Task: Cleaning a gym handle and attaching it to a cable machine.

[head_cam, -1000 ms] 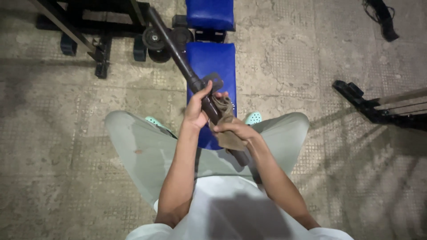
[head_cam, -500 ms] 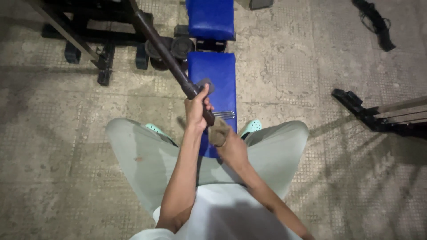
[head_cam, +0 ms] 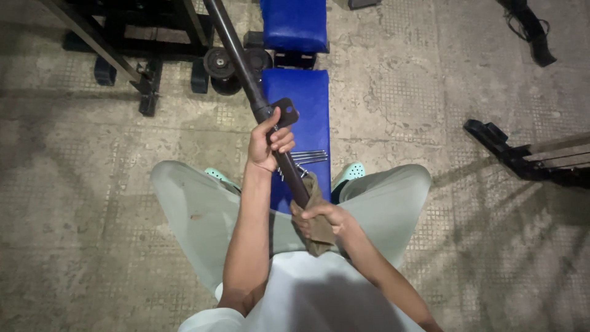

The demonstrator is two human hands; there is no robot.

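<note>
Since half a second back, the right hand [head_cam: 321,216] has slid the brown cloth [head_cam: 316,212] down the dark barbell bar [head_cam: 270,123] toward the lap, and the left hand [head_cam: 266,142] has shifted a touch higher, just under the collar [head_cam: 284,112].

Both hands are closed tight: left fingers wrapped bare around the bar, right clamped on the cloth, which is folded around the shaft. The bar runs diagonally from the top of the view, over the blue padded bench [head_cam: 301,104], down to the person's grey trousers.

What could bite: the far end looks unsupported from here, so if the left grip loosens the bar could swing or drop onto the bench or a teal clog [head_cam: 350,173]. The cloth could also bunch up and slip, so the right hand skids toward the bar's near end. Some thin metal rods [head_cam: 310,157] lie on the bench right beside the bar and could get knocked off.

Packages, labels, signs: none I can make out. Just small weight plates [head_cam: 220,63] by the black rack [head_cam: 141,49] at upper left, on the concrete floor [head_cam: 80,184].
</note>
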